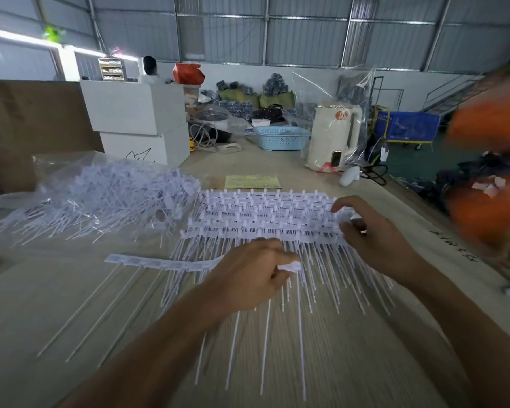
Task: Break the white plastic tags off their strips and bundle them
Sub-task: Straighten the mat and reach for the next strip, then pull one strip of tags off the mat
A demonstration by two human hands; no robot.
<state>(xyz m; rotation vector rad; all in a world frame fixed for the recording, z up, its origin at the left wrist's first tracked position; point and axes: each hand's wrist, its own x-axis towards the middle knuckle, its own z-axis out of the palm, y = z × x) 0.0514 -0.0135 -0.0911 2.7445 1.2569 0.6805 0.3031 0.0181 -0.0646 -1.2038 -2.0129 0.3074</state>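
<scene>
Wood made up the big table (71,304) in a large hall. White tag strips (262,213) lay in rows near its middle, with a loose tag pile (100,195) toward the left edge. One left hand (248,275) pinched a white tag (292,266). Its partner, the right hand (368,234), curled its fingers on the strips' right end.
</scene>
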